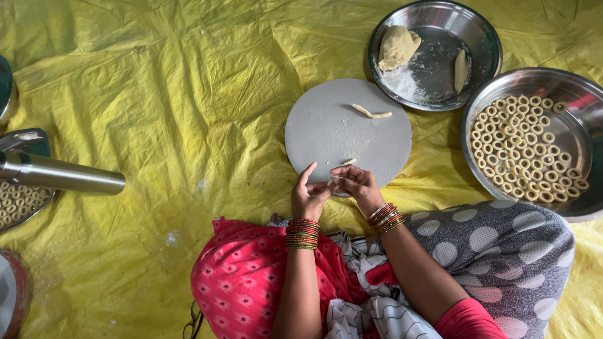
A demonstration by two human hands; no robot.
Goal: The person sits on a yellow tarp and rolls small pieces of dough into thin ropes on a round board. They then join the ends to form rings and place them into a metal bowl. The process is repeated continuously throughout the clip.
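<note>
Between my fingertips I've got a thin pale strip of soft dough (331, 181), pinched at the near edge of the round grey rolling board (347, 130). My left hand (308, 198) and right hand (355, 184) are both closed narrowly on it, thumbs to forefingers. I judge it light, limp and easily torn or flattened, so it is best held by its ends. Just beyond my right hand lies a short dough scrap (349, 162); farther out is a longer dough rope (370, 113). Well right, a steel bowl (573, 135) holds small dough rings (521, 147).
</note>
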